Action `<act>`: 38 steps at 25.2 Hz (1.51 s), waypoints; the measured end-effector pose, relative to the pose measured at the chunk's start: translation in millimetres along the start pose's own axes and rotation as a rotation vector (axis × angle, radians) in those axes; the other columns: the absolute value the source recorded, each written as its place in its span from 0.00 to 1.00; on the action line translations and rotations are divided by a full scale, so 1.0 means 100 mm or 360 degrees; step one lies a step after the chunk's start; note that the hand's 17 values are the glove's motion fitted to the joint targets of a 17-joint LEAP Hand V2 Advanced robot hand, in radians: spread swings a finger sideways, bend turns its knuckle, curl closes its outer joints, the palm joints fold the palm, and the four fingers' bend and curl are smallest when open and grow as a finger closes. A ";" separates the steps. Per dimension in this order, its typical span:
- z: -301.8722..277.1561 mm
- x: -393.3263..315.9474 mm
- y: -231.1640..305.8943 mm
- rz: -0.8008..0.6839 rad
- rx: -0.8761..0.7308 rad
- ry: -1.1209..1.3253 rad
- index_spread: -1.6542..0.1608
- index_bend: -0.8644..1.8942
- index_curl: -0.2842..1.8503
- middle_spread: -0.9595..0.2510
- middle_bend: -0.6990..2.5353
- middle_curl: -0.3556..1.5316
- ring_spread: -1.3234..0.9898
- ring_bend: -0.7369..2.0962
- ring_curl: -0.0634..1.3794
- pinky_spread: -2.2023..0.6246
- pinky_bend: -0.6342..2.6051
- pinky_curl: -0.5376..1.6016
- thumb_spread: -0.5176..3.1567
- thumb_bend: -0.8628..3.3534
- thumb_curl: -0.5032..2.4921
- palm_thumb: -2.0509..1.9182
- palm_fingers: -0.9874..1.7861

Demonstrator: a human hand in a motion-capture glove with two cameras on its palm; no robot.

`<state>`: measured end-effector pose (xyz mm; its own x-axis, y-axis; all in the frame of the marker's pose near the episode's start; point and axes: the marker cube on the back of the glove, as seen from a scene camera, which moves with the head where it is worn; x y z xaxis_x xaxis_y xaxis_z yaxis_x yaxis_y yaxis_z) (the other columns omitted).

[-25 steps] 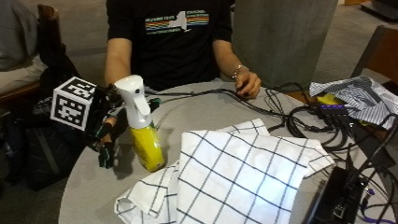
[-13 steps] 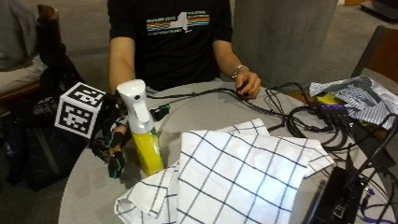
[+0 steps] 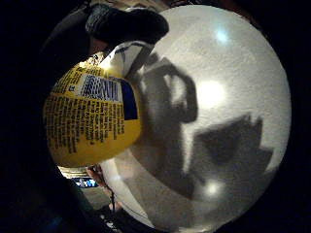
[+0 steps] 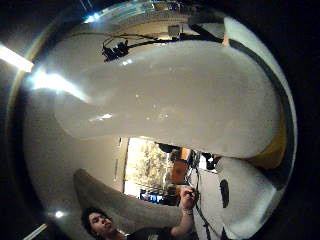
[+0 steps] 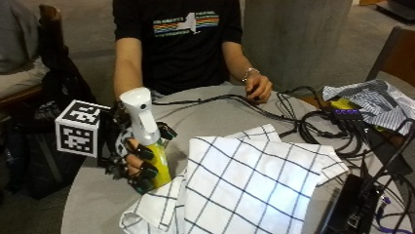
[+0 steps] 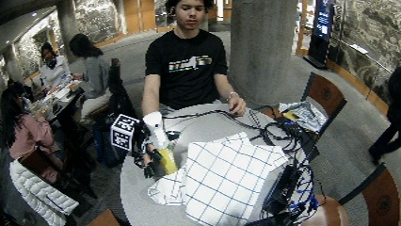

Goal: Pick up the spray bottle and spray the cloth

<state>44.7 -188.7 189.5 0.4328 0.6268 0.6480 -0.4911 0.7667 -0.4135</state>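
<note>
Round table [image 5: 214, 114]: pale grey top with a fine speckled texture, matte.

Cloth [image 5: 253, 180]: white woven fabric with a thin dark windowpane check, lying rumpled and partly folded over the near half of the table, one corner bunched at the table edge below the bottle. In the wide view the cloth [image 6: 225, 181] covers most of the near side.

Cables [image 5: 311, 117]: black, smooth, looped across the far and right part of the table. Beyond them lies a striped fabric heap [image 5: 373, 100], crumpled.

Bottle [image 5: 148, 141]: upright near the table's left edge, just beside the cloth's left border. Glossy yellow plastic body, tapering into a white, rounded, smooth trigger head. The little-finger palm view shows the bottle [image 3: 92, 116] close up: curved yellow wall with dense black print and a barcode label. The thumb-side view is largely filled by the white head [image 4: 170, 97], glossy.

Right hand [image 5: 139, 158]: black-gloved fingers are curled round the yellow body below the neck, gripping it. Whether the base touches the table I cannot tell.

Left hand [image 5: 258, 88]: bare, resting on the far table edge on the cables, bracelet at the wrist.
</note>
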 end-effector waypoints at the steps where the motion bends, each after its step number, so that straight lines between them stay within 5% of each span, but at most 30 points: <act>1: 0.00 0.00 0.00 -0.0010 0.0009 -0.0018 0.74 0.53 0.26 0.84 0.30 0.39 0.62 0.34 0.23 0.91 0.35 0.39 0.36 0.22 0.31 0.73 0.55; 4: 0.00 0.01 0.01 -0.0052 0.0033 -0.0018 0.76 0.45 0.25 0.82 0.32 0.40 0.60 0.40 0.24 0.89 0.35 0.39 0.35 0.23 0.32 0.76 0.66; 13: -0.12 -0.15 0.09 -0.0136 0.0023 0.0078 0.79 0.41 0.28 0.77 0.31 0.41 0.58 0.41 0.28 0.87 0.33 0.40 0.31 0.22 0.34 0.78 0.70; 25: -0.25 -0.70 0.23 -0.0238 -0.0389 0.0517 0.80 0.37 0.30 0.75 0.29 0.41 0.57 0.40 0.29 0.82 0.32 0.41 0.29 0.20 0.36 0.78 0.75; 38: -0.10 -0.79 0.20 0.0112 -0.0745 0.0744 0.81 0.37 0.31 0.75 0.29 0.42 0.56 0.40 0.30 0.79 0.32 0.41 0.26 0.20 0.38 0.77 0.76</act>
<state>7.7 -221.8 123.6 0.7457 0.5913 0.3071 -0.1957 0.6349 -0.7474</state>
